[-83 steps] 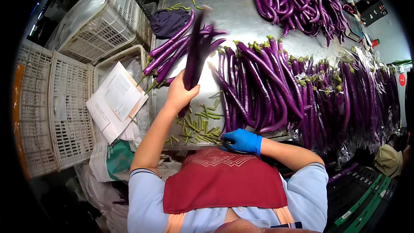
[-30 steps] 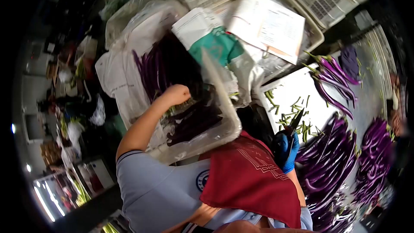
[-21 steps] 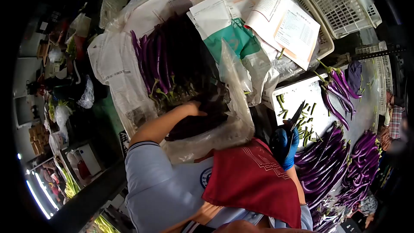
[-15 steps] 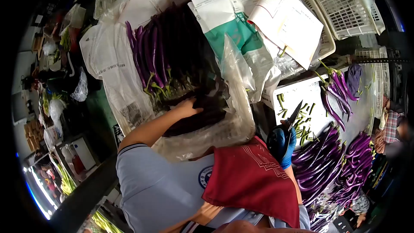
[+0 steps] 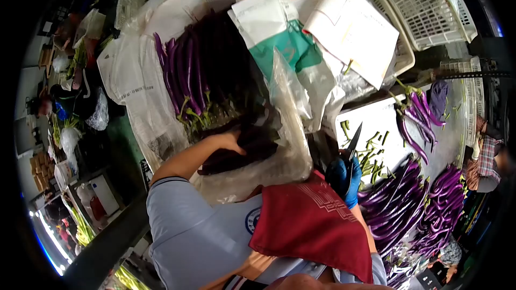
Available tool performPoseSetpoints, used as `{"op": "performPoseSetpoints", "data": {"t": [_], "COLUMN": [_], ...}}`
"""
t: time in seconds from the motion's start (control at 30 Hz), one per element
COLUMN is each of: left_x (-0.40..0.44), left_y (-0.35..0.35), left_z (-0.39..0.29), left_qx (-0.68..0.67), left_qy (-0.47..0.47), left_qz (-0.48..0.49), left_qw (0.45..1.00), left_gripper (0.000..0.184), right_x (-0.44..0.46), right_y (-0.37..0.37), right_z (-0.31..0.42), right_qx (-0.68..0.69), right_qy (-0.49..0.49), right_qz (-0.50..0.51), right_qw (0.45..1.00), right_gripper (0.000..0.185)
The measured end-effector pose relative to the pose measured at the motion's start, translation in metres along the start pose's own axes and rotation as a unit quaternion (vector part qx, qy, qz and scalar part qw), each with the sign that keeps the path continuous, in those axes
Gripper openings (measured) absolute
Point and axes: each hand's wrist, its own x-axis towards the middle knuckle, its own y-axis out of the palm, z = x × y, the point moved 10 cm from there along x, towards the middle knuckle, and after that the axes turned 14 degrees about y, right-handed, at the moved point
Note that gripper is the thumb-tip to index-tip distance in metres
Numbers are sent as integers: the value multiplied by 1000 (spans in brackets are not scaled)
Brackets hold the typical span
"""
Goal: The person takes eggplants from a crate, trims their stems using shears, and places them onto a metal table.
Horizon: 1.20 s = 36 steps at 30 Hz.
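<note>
Dark purple eggplants (image 5: 185, 75) fill a plastic-lined crate (image 5: 293, 145) in front of me, their green stems toward my body. My bare left hand (image 5: 228, 142) rests on the eggplants (image 5: 242, 156) lying crosswise at the crate's near end. Its thumb is spread away; shadow partly hides the other fingers. On the right, my right hand (image 5: 344, 177) in a blue glove is closed around a knife (image 5: 355, 140), its dark blade pointing up and away. Cut green stem pieces (image 5: 373, 153) lie on a white tray (image 5: 352, 115) just beyond that hand.
Eggplant heaps (image 5: 395, 198) cover the right side, with a few more eggplants (image 5: 416, 115) farther back. A green and white bag (image 5: 279, 32) and paper sheets (image 5: 355, 27) lie beyond the crate. White baskets (image 5: 427, 11) stand behind. A person in plaid (image 5: 490, 156) is at far right.
My left hand has shifted slightly toward me over the crosswise eggplants, its thumb still spread. The gloved right hand still holds the knife. The whole view has moved a little.
</note>
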Motion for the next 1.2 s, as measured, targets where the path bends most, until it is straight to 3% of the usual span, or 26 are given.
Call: {"op": "performPoseSetpoints", "data": {"t": [0.03,0.07,0.13,0.2,0.23,0.3,0.37,0.4,0.43,0.57,0.63,0.67,0.7,0.77,0.87,0.9,0.97,1.03,1.1,1.2], "left_x": [-5,-4,-9,-3,-14,-13,-11,-12,-16,-10,-5,-6,-6,-9,-10,-11,-31,-48,-66,-94], "left_y": [1,6,13,23,18,32,31,27,29,23,24,30,22,25,25,19,4,-13,-22,-42], "left_z": [-14,21,23,29,10,15,9,12,9,-17,-25,-28,-38,-28,-22,-15,-32,-56,-43,-59], "left_qx": [-35,73,13,-25,-70,-165,-117,-71,-95,-53,-71,-82,-22,-68,-105,-111,-258,-333,-345,-323], "left_qy": [-42,-85,-95,-1,-55,-27,-7,-34,-40,80,131,154,197,155,91,78,-57,-106,-191,-230], "left_qz": [28,7,37,48,69,96,88,47,73,110,107,105,35,16,81,74,47,20,46,7], "left_qw": [998,994,995,999,994,981,989,996,992,989,983,979,979,985,987,988,963,937,918,918], "left_gripper": [104,106,110,102,96,94,94,96,99,88,86,85,91,96,94,88,77,70,67,66], "right_x": [-2,-5,-10,-8,-5,-4,8,6,2,8,-4,-5,-5,-9,-10,-10,-12,-10,-12,-16], "right_y": [1,-2,3,11,13,10,-7,-2,9,3,14,16,18,22,20,16,10,0,-2,-5], "right_z": [10,15,27,21,15,12,4,5,5,-7,4,4,3,5,6,6,7,4,2,-1], "right_qx": [-77,-138,-219,-133,-51,-90,-137,-104,-71,-17,-113,-83,-52,-62,-60,-58,-39,-27,-23,-19], "right_qy": [-59,-75,-123,-79,-35,-34,-65,-50,-33,0,-11,-9,-12,-4,-8,-8,-16,-31,-22,-12], "right_qz": [-7,-63,-122,-92,-74,-65,-66,-58,-50,-24,-44,-43,-41,-48,-38,-33,-20,-4,9,21], "right_qw": [995,986,960,984,995,993,986,992,996,1000,993,996,998,997,997,998,999,999,999,1000], "right_gripper": [27,27,27,27,26,26,23,23,23,22,21,22,23,24,25,25,24,24,23,24]}}
